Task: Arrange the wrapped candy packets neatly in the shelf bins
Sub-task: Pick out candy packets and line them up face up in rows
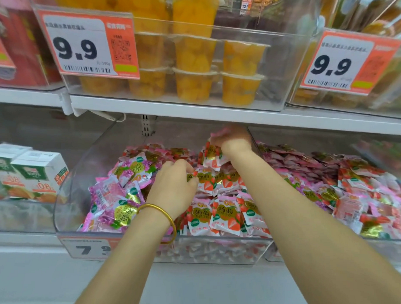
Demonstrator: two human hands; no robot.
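Head view: the right hand (234,140) clutches a bunch of candy packets (224,217) high at the back of the clear bin (80,170). The left hand (173,185) curls its fingers into the heap, grip unclear. A loose clutch could spill packets into the neighbouring bin (387,244), mixing flavours.

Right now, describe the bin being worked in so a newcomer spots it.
Find the white shelf board under the orange fruit cups. The clear bin below its middle has the left hand and right hand inside. The right bin also holds candy packets, but only this one shows a price tag starting with 7; the left one holds cartons.
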